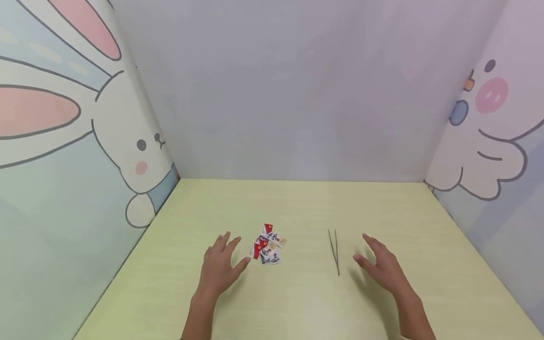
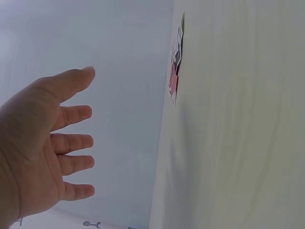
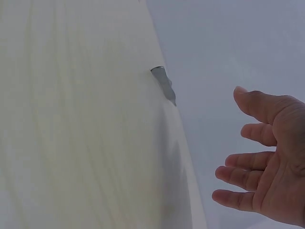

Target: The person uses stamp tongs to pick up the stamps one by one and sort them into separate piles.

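A loose, overlapping pile of small printed paper pieces (image 1: 268, 251), white with red, grey and tan parts, lies left of the table's middle. My left hand (image 1: 219, 270) hovers just left of it, fingers spread and holding nothing. To the right of the pile lie slim grey tweezers (image 1: 337, 262), their two tips apart and pointing away from me. My right hand (image 1: 386, 271) is in the air right of the tweezers, not touching them, its fingers loosely extended. In the right wrist view, the tweezers (image 3: 165, 85) appear as a short grey metal shape seen end-on.
The pale yellow table (image 1: 306, 307) has a plain grey-lilac wall (image 1: 297, 94) behind it. Side panels with a cartoon rabbit (image 1: 119, 127) on the left and another cartoon animal (image 1: 501, 137) on the right bound the table.
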`<state>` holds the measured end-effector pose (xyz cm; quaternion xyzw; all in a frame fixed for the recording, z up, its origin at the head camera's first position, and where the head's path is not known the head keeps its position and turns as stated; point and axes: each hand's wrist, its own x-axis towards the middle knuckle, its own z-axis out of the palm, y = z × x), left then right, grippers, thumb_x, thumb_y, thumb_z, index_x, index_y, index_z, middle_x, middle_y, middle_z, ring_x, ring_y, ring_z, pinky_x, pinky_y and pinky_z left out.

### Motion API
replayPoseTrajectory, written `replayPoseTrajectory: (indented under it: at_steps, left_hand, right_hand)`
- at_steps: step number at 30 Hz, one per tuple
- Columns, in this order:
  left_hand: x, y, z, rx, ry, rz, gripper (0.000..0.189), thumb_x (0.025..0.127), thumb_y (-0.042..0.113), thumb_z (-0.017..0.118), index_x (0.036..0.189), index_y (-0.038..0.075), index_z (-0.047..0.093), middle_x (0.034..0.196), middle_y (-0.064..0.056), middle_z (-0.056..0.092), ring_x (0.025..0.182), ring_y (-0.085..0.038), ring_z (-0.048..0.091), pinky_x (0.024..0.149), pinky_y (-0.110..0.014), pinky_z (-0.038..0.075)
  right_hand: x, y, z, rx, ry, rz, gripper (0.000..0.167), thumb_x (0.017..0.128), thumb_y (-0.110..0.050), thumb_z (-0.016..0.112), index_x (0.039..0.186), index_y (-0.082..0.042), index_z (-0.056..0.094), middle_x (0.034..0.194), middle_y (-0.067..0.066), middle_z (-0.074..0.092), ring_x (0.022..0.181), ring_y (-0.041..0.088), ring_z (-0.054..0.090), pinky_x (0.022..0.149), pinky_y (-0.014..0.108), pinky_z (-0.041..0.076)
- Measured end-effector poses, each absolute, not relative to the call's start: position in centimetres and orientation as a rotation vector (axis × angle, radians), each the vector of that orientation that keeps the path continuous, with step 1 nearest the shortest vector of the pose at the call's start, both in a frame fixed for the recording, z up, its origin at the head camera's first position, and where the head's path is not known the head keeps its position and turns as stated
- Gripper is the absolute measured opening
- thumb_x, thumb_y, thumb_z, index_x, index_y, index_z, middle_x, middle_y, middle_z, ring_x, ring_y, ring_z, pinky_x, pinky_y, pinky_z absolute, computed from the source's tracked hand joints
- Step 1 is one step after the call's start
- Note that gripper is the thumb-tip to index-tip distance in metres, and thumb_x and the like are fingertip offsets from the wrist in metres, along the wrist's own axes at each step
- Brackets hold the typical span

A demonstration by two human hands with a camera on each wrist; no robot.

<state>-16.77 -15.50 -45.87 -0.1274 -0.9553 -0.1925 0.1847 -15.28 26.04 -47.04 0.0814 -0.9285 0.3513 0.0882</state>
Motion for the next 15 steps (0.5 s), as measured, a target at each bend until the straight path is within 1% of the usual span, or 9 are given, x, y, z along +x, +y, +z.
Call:
replayPoseTrajectory:
  at_steps: [5,10,15]
  left_hand:
    - [-16.7,-14.7,-45.9,-0.373,-2.715,-0.6,0.057,0.076,0.036,0.075,0.124,0.009,0.059,0.134,-0.018,0.047,0.125,-0.04,0.037,0.092,-0.063,0.032]
    - [-16.8,-14.1,-46.1,-0.403,-2.726,-0.625,0.056,0.077,0.037,0.074,0.124,0.011,0.059,0.134,-0.017,0.047,0.126,-0.039,0.038,0.093,-0.061,0.033]
    - [-16.8,-13.6,-46.5,-0.441,-2.699,-0.652,0.053,0.077,0.036,0.074,0.122,0.012,0.061,0.131,-0.016,0.05,0.123,-0.037,0.041,0.093,-0.059,0.035]
  right_hand:
    - [-15.6,25.2,-47.2,0.262,-2.771,1.093,0.068,0.09,-0.033,0.061,0.139,0.005,0.034,0.136,0.033,0.034,0.122,0.053,0.03,0.092,0.065,0.028]
    - [-15.8,24.3,-47.4,0.261,-2.773,1.134,0.068,0.09,-0.034,0.061,0.14,0.004,0.034,0.136,0.032,0.035,0.123,0.051,0.03,0.093,0.063,0.028]
    - [-15.9,23.6,-47.6,0.234,-2.755,1.167,0.066,0.09,-0.031,0.062,0.139,0.004,0.035,0.133,0.032,0.04,0.114,0.049,0.043,0.089,0.061,0.036]
